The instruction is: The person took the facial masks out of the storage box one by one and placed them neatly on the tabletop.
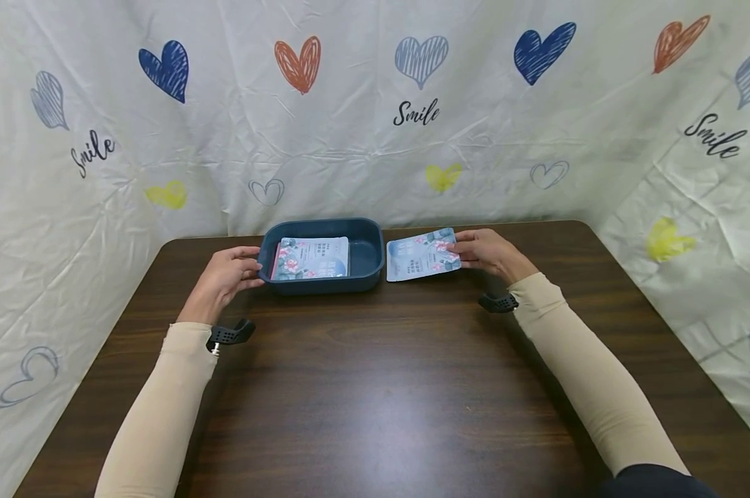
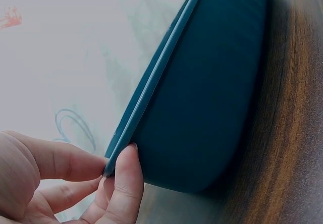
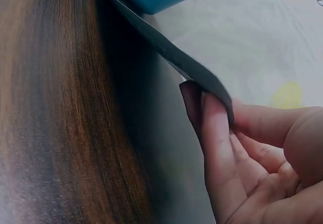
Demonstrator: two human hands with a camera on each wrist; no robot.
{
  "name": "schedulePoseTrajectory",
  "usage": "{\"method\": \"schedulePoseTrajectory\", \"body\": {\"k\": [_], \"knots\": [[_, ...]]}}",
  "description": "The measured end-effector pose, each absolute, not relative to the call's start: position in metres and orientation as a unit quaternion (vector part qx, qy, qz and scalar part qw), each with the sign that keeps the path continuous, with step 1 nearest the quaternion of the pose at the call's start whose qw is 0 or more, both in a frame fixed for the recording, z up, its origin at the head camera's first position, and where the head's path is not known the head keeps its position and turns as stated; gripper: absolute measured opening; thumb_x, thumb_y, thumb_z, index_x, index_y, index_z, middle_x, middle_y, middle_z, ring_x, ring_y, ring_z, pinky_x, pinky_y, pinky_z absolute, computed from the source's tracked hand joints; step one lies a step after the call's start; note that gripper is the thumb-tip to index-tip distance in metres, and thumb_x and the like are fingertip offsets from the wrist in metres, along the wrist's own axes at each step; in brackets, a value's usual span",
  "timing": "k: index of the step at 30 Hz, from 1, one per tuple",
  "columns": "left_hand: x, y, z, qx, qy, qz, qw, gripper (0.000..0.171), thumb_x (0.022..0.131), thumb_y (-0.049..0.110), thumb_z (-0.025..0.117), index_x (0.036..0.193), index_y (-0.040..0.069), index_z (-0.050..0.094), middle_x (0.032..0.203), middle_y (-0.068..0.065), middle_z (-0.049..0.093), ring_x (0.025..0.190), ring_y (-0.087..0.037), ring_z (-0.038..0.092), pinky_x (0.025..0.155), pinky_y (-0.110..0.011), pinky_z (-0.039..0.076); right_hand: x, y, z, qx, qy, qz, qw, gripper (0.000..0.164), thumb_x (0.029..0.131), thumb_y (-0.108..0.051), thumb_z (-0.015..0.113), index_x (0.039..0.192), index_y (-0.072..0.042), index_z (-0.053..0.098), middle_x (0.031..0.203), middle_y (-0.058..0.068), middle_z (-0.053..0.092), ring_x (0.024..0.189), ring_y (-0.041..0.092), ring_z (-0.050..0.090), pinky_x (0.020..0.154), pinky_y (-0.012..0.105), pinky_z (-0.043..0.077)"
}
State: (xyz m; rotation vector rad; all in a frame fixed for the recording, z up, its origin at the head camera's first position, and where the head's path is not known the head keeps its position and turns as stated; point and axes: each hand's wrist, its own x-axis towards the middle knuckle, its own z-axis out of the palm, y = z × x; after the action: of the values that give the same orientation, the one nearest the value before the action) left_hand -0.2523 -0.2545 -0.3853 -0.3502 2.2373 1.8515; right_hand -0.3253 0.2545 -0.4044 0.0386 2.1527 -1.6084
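Observation:
A dark blue plastic basin stands near the table's back edge, and light blue floral sachets lie in its left part. Beneath the top sachet a pink edge peeks out. My left hand pinches the basin's left rim between thumb and fingers, as the left wrist view shows closely on the basin. To the right of the basin, my right hand pinches the right edge of another floral sachet. In the right wrist view that sachet slants, its gripped end raised off the table.
The brown wooden table stretches from the basin toward me. Right behind it hangs a white cloth printed with hearts and "Smile". Black straps with small devices sit on both wrists.

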Motion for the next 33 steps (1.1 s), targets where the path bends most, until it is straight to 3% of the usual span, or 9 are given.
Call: {"method": "schedulePoseTrajectory", "body": {"k": [6, 13, 18, 23, 33], "knots": [[-0.252, -0.254, -0.386, -0.122, 0.762, 0.627, 0.107, 0.054, 0.103, 0.002, 0.051, 0.155, 0.006, 0.039, 0.146, -0.025, 0.047, 0.108, -0.031, 0.063, 0.085, -0.028, 0.059, -0.326, 0.250, -0.400, 0.033, 0.809, -0.540, 0.230, 0.058, 0.105, -0.020, 0.057, 0.155, 0.000, 0.036, 0.147, 0.023, 0.049, 0.130, 0.030, 0.054, 0.095, 0.032, 0.056], [-0.252, -0.255, -0.384, -0.122, 0.765, 0.623, 0.107, 0.053, 0.103, 0.002, 0.051, 0.155, 0.006, 0.039, 0.146, -0.025, 0.047, 0.108, -0.030, 0.063, 0.086, -0.028, 0.059, -0.324, 0.246, -0.389, 0.019, 0.840, -0.486, 0.240, 0.052, 0.107, -0.017, 0.051, 0.151, 0.007, 0.040, 0.150, 0.028, 0.047, 0.135, 0.038, 0.052, 0.106, 0.045, 0.050], [-0.252, -0.256, -0.384, -0.123, 0.766, 0.622, 0.106, 0.053, 0.103, 0.002, 0.051, 0.155, 0.007, 0.040, 0.145, -0.024, 0.048, 0.101, -0.025, 0.065, 0.086, -0.029, 0.059, -0.320, 0.241, -0.376, -0.001, 0.884, -0.422, 0.202, 0.043, 0.106, -0.019, 0.052, 0.140, 0.008, 0.055, 0.141, 0.027, 0.056, 0.126, 0.037, 0.059, 0.102, 0.045, 0.052], [-0.253, -0.256, -0.385, -0.125, 0.762, 0.626, 0.106, 0.053, 0.103, 0.002, 0.053, 0.154, 0.007, 0.041, 0.144, -0.024, 0.048, 0.095, -0.021, 0.065, 0.085, -0.029, 0.059, -0.320, 0.225, -0.365, -0.022, 0.883, -0.433, 0.179, 0.043, 0.105, -0.023, 0.057, 0.136, 0.006, 0.059, 0.133, 0.026, 0.062, 0.120, 0.036, 0.063, 0.101, 0.045, 0.053], [-0.253, -0.256, -0.385, -0.129, 0.757, 0.632, 0.107, 0.053, 0.103, 0.002, 0.052, 0.154, 0.008, 0.041, 0.147, -0.023, 0.047, 0.110, -0.033, 0.063, 0.087, -0.030, 0.059, -0.326, 0.181, -0.359, -0.049, 0.817, -0.540, 0.197, 0.043, 0.102, -0.024, 0.063, 0.138, -0.001, 0.057, 0.134, 0.023, 0.063, 0.121, 0.036, 0.064, 0.106, 0.050, 0.049]]}}
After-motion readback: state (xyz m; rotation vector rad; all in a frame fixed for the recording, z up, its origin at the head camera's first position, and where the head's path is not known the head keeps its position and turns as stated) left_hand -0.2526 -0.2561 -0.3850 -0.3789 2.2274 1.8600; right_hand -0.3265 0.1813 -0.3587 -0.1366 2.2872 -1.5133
